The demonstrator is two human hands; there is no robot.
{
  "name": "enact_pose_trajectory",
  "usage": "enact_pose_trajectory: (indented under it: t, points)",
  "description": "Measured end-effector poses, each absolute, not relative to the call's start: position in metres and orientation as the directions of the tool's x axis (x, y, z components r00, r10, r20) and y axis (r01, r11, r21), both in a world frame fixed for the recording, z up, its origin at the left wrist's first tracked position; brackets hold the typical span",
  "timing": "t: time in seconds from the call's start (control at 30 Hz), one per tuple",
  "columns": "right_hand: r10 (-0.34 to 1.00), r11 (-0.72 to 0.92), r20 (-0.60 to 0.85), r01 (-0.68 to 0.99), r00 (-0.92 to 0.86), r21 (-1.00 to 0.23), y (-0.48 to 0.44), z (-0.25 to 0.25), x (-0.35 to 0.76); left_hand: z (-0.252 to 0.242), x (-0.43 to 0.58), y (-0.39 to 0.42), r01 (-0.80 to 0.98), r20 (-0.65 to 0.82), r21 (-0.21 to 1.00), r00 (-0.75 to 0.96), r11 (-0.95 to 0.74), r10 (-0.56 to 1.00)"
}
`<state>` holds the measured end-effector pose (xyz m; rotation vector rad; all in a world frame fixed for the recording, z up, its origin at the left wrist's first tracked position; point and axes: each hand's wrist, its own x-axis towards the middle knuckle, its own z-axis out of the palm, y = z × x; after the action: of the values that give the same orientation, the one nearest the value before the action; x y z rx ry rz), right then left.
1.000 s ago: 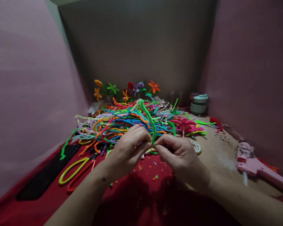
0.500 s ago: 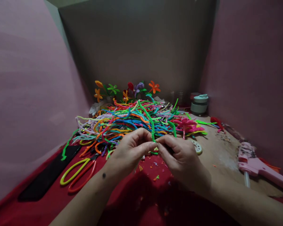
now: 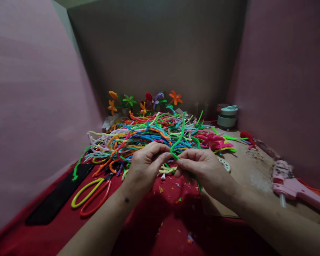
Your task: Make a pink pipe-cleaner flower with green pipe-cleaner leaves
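Between my two hands is a bright green pipe cleaner (image 3: pixel 181 133), bent where the fingers meet, with one end rising over the pile. My left hand (image 3: pixel 148 165) pinches it at the bend between thumb and forefinger. My right hand (image 3: pixel 202 165) grips it just to the right, and a green length shows below that hand. Behind both hands lies a heaped pile of coloured pipe cleaners (image 3: pixel 138 137). A pink pipe-cleaner flower (image 3: pixel 212 141) rests at the pile's right side.
Scissors with yellow and red handles (image 3: pixel 96 197) lie at left beside a flat black object (image 3: pixel 57 197). Several finished flowers (image 3: pixel 175 97) stand at the back. To the right are a lidded pale green container (image 3: pixel 227 117), a pink glue gun (image 3: pixel 289 185) and a brown board (image 3: pixel 245 177).
The upright green end has swung to the right. My right hand has turned flatter, and the pipe cleaner now bends between the hands, with a length showing below the right one.
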<state>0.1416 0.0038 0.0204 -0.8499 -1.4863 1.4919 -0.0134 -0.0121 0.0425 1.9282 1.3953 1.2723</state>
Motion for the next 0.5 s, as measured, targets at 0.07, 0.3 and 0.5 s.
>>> enact_pose_trajectory:
  t: [0.07,0.3,0.5]
  points:
    - [0.904,0.034,0.079,-0.115,-0.42,-0.993,0.0033,0.0206,0.1412,0.0409,-0.0141,-0.0112,0.539,0.473,0.716,0.091,-0.443,0.876]
    - [0.898,0.005,0.067,-0.143,-0.435,-0.99,0.0022,0.0199,0.1393,0.0409,-0.0161,-0.0106,0.576,0.491,0.652,0.174,-0.493,0.854]
    - [0.848,-0.097,0.066,-0.275,-0.526,-0.957,0.0045,0.0173,0.1391,0.0452,-0.014,-0.0135,0.303,0.252,0.917,0.067,-0.26,0.965]
